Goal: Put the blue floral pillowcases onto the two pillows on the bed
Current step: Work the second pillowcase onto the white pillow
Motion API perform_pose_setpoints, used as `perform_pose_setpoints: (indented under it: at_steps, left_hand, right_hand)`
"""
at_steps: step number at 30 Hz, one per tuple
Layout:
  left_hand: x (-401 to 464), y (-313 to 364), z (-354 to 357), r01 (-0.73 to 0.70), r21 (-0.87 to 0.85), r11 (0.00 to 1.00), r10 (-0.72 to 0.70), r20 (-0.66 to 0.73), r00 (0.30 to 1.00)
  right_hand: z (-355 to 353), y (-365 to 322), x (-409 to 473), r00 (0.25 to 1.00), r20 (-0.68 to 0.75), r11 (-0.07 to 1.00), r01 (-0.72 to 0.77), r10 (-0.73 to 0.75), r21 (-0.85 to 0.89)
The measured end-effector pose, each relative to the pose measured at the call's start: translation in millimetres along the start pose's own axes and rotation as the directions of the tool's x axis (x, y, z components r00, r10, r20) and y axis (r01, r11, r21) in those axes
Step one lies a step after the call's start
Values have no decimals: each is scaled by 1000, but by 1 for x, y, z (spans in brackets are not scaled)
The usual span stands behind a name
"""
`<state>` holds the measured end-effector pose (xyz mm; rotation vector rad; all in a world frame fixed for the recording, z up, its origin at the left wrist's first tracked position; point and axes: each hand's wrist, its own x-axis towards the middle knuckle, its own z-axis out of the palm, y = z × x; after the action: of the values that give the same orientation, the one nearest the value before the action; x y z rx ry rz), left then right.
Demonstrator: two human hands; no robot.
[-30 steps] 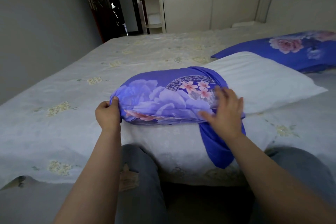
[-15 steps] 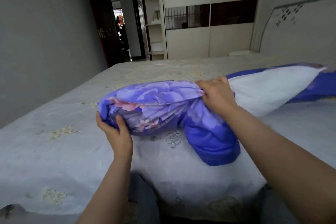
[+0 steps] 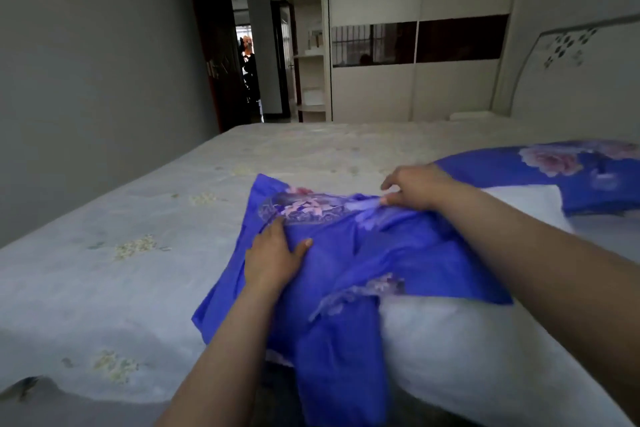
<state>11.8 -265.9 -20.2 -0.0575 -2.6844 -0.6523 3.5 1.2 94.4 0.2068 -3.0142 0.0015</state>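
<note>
A white pillow (image 3: 446, 347) lies across the near edge of the bed, its left end inside a blue floral pillowcase (image 3: 374, 253). My left hand (image 3: 273, 260) lies flat on the covered end, fingers spread and pressing the cloth down. My right hand (image 3: 412, 187) pinches the far edge of the pillowcase between thumb and fingers. Loose blue cloth hangs over the bed's edge at the bottom middle. A second pillow in a blue floral pillowcase (image 3: 568, 170) lies at the far right by the headboard.
The bed (image 3: 138, 253) has a pale sheet with small yellow flower patches. A grey wall runs along the left. A white headboard (image 3: 575, 80) stands at the right, a wardrobe (image 3: 415, 28) behind the bed, and a dark open doorway (image 3: 246, 62) at the back left.
The pillow has come down from its lifted pose and now lies nearer me. My left hand left its grip under the covered end and presses flat on top. My right hand moved to the far edge.
</note>
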Motion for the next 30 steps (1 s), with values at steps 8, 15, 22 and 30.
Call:
perform_pose_setpoints:
  at_steps: [8,15,22,30]
  left_hand:
    - [11,7,23,126,-59,990,-124,43,991]
    - [18,31,10,67,-37,997,-73,-190,979]
    - [15,77,16,281,-695,661,-221,178,959]
    - [-4,82,33,-50,-186,981,114,349,930]
  right_hand:
    - [95,-50,-14,965,44,963,263,-260,-55]
    - [112,-50,-8,955,-103,920,297,-279,255]
    - [134,-53,-3,985,-57,718,157,-162,678]
    - [145,-44,8,942,-336,853,188,-16,486]
